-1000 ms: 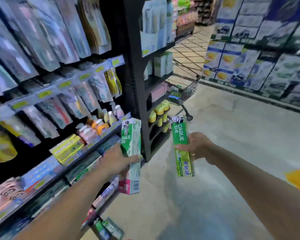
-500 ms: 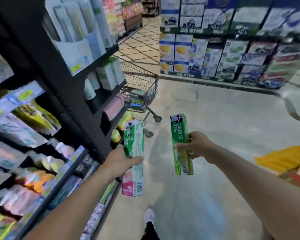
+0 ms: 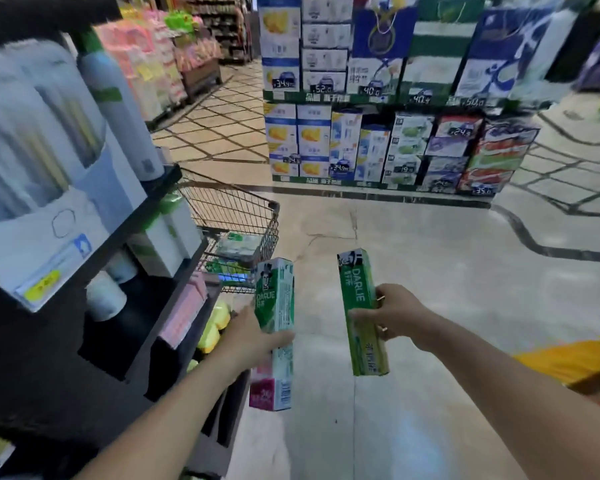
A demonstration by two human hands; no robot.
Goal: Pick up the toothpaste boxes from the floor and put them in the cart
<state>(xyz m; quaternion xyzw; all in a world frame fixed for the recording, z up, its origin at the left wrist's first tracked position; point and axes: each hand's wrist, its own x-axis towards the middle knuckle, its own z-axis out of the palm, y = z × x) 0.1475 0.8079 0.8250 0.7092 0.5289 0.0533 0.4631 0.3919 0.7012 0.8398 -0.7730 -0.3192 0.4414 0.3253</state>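
Item: two Darlie toothpaste boxes, carried upright short of the wire cart point(image 3: 236, 216). Left hand point(image 3: 253, 337) grips the green-and-pink box point(image 3: 274, 327); right hand point(image 3: 395, 315) grips the green box point(image 3: 361, 313). Handling: reach over the cart's rim, then lower inside before letting go.

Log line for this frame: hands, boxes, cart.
left hand: grips white-green toothpaste box | right hand: grips green toothpaste box | cart: ahead, holds items | boxes not yet in cart

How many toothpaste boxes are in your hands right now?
2. One toothpaste box is held by the left hand, the other box by the right hand. The cart ahead holds blurred items; more boxes may be there.
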